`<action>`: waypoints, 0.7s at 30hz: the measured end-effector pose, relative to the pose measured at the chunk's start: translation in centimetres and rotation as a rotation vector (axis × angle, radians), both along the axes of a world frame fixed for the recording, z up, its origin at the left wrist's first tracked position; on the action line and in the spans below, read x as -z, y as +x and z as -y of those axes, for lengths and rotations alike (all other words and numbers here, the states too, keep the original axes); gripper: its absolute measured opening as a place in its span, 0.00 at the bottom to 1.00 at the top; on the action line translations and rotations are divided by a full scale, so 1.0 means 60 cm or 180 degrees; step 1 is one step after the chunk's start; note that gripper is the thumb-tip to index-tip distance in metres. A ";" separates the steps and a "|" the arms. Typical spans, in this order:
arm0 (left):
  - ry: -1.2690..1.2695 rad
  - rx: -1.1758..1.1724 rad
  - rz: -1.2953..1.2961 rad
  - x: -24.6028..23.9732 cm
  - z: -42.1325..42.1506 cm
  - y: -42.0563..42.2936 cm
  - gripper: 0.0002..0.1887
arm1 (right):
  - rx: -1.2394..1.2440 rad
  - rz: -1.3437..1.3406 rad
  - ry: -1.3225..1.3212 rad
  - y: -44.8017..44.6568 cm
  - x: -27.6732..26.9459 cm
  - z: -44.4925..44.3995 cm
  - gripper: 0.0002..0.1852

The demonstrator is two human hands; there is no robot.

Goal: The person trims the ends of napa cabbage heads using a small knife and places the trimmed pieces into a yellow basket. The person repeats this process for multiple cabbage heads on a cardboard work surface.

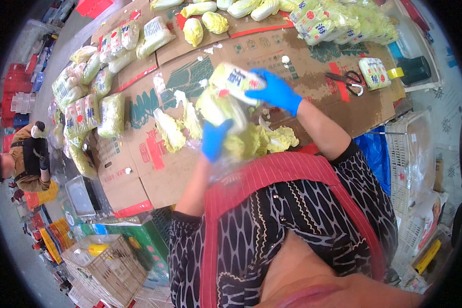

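Observation:
My right hand (277,90), in a blue glove, grips the end of a napa cabbage pack (235,81) in a printed plastic bag, raised above the cardboard. My left hand (215,139), gloved in blue too, is at the lower end of a pale napa cabbage (220,107) just beneath that pack. Blur hides how firmly its fingers close on it. Loose cabbage leaves (170,130) lie to the left of my left hand. More yellow-green leaves (279,139) are heaped against my red apron (269,169), and clear plastic film (227,165) is blurred near my left wrist.
Bagged cabbages (81,117) are piled at the left, with a stack of printed packs (342,25) at the far right. Unbagged cabbages (215,22) line the back. Scissors (346,80) lie near a single pack (374,73). Another person (27,158) stands beyond the left edge.

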State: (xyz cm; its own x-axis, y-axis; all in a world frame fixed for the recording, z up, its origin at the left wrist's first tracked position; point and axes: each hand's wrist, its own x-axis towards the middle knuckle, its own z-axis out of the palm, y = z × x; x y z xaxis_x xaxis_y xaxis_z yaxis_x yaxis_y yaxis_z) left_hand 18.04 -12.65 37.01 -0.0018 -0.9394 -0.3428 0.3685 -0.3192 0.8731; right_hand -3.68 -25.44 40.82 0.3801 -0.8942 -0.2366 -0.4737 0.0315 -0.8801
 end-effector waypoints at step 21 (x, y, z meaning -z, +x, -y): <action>-0.1236 0.0004 0.2385 -0.095 0.021 0.098 0.57 | 0.0857 0.2695 0.2595 0.039 -0.057 -0.020 0.26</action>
State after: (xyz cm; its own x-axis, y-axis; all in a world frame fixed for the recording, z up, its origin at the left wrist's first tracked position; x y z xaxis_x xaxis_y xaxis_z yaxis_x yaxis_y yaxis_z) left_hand 23.91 -13.90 42.73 0.0962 -0.9910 0.0935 -0.3522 0.0540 0.9344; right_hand -1.33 -24.27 44.22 0.5121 -0.6724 -0.5345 0.3514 0.7318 -0.5840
